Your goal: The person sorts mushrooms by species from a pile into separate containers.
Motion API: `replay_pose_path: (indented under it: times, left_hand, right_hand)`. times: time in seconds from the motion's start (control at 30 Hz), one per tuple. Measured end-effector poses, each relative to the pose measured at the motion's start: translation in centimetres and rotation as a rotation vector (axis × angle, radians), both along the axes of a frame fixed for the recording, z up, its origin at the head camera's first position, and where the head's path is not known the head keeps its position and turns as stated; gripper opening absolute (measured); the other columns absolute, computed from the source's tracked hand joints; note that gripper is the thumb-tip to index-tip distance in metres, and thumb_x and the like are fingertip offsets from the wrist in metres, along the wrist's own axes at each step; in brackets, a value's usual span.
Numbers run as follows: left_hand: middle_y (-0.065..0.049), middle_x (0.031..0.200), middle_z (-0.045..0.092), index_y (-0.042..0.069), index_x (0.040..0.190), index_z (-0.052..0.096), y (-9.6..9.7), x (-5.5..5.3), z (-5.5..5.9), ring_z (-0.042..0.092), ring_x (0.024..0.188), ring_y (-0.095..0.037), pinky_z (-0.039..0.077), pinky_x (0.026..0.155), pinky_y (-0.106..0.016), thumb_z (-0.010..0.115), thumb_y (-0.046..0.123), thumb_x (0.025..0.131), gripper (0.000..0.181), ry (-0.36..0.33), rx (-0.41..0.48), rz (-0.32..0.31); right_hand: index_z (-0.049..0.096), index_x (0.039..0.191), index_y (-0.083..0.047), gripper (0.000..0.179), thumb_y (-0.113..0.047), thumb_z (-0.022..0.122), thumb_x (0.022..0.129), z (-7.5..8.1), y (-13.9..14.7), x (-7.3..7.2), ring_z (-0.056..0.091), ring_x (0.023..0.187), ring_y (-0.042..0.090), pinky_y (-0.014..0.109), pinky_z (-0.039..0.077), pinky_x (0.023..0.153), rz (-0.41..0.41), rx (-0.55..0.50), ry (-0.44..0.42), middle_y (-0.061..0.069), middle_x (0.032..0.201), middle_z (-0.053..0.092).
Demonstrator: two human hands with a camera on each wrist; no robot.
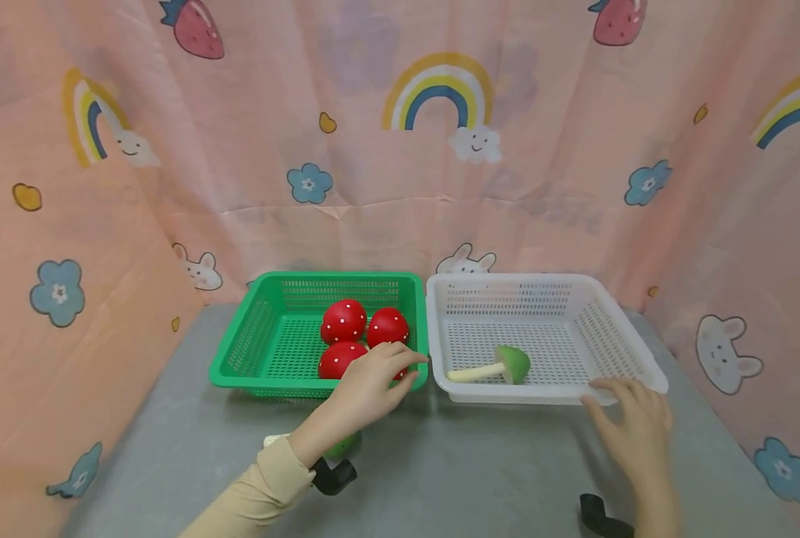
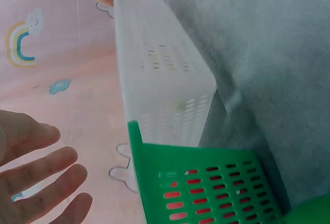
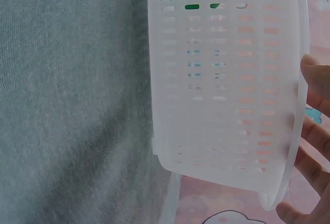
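Observation:
My left hand hovers over the front right corner of the green basket, fingers loosely spread with nothing between them. Below it in the head view are several red, white-dotted mushroom caps, partly covered by the hand. On the right, my right hand holds the front right rim of the white basket, thumb outside and fingers over the edge. A toy mushroom with a green cap and pale stem lies inside the white basket, near its front wall.
Another green-capped mushroom lies on the grey tabletop, mostly hidden under the left forearm. The two baskets stand side by side. Behind them hangs a pink patterned curtain. Black straps are at both wrists.

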State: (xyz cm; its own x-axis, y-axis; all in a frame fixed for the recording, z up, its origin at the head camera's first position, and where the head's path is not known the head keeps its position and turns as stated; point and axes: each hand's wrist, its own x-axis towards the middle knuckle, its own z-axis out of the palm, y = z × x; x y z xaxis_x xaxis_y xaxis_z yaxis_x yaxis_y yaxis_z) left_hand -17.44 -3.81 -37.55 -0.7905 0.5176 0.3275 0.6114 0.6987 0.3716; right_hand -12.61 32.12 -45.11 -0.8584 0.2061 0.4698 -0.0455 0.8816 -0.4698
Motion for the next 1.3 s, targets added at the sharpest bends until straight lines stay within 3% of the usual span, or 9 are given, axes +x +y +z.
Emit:
replay_pose_path:
  times: [0.1, 0.23, 0.47, 0.63, 0.87, 1.13, 1.3]
  left_hand:
    - [0.006, 0.107, 0.067, 0.02, 0.115, 0.069, -0.5, 0.6, 0.0, 0.061, 0.096, -0.009, 0.057, 0.08, -0.025, 0.074, 0.019, 0.083, 0.032, 0.06, -0.001, 0.02]
    - [0.007, 0.104, 0.068, 0.02, 0.11, 0.07, -1.3, 1.2, -0.7, 0.062, 0.091, -0.009, 0.056, 0.082, -0.025, 0.076, 0.018, 0.081, 0.029, 0.16, -0.017, 0.024]
    - [0.006, 0.101, 0.068, 0.019, 0.107, 0.072, -3.6, 2.8, -2.9, 0.061, 0.086, -0.009, 0.054, 0.072, -0.02, 0.08, 0.024, 0.077, 0.032, 0.319, -0.07, 0.051]
    - [0.005, 0.099, 0.068, 0.018, 0.104, 0.072, -5.2, 3.6, -4.4, 0.061, 0.088, -0.011, 0.055, 0.072, -0.024, 0.082, 0.019, 0.074, 0.032, 0.393, -0.066, 0.074]
    - [0.006, 0.099, 0.066, 0.018, 0.103, 0.073, -7.3, 4.1, -6.2, 0.06, 0.09, -0.012, 0.055, 0.072, -0.026, 0.082, 0.017, 0.073, 0.032, 0.374, -0.078, 0.107]
    - [0.006, 0.102, 0.065, 0.02, 0.11, 0.071, -9.4, 4.8, -7.4, 0.059, 0.093, -0.011, 0.055, 0.075, -0.028, 0.082, 0.022, 0.073, 0.038, 0.335, -0.129, 0.142]
    - [0.006, 0.108, 0.063, 0.024, 0.115, 0.068, -10.6, 5.1, -8.1, 0.057, 0.098, -0.011, 0.053, 0.074, -0.028, 0.082, 0.031, 0.073, 0.044, 0.321, -0.171, 0.158]
  right_hand:
    - [0.065, 0.106, -0.007, 0.024, -0.016, 0.071, 0.085, 0.0, 0.1, -0.1, 0.043, 0.115, 0.042, 0.069, 0.023, 0.1, 0.001, 0.002, -0.006, 0.023, 0.119, 0.055]
    - [0.065, 0.105, -0.008, 0.024, -0.018, 0.071, 0.085, 0.1, 0.3, 0.0, 0.044, 0.113, 0.043, 0.069, 0.025, 0.098, 0.011, 0.003, -0.004, 0.024, 0.118, 0.055]
    - [0.064, 0.105, -0.008, 0.022, -0.02, 0.07, 0.087, 0.0, 0.1, 0.1, 0.044, 0.113, 0.043, 0.068, 0.024, 0.1, 0.022, 0.005, -0.006, 0.023, 0.118, 0.055]
    - [0.065, 0.104, -0.007, 0.022, -0.017, 0.071, 0.086, -0.1, 0.1, 0.0, 0.044, 0.112, 0.042, 0.067, 0.024, 0.1, 0.015, 0.005, 0.009, 0.023, 0.116, 0.056]
    - [0.065, 0.103, -0.007, 0.022, -0.015, 0.072, 0.083, -0.2, 0.3, -0.2, 0.045, 0.11, 0.04, 0.065, 0.026, 0.097, 0.014, 0.003, 0.041, 0.021, 0.114, 0.056]
    - [0.066, 0.101, -0.008, 0.022, -0.014, 0.074, 0.082, -0.4, 0.6, -0.3, 0.047, 0.108, 0.04, 0.063, 0.027, 0.094, 0.019, -0.001, 0.08, 0.021, 0.111, 0.058]
    - [0.066, 0.102, -0.007, 0.023, -0.015, 0.074, 0.082, -0.4, 0.5, -0.3, 0.046, 0.109, 0.04, 0.064, 0.027, 0.095, 0.019, -0.006, 0.06, 0.021, 0.113, 0.057]
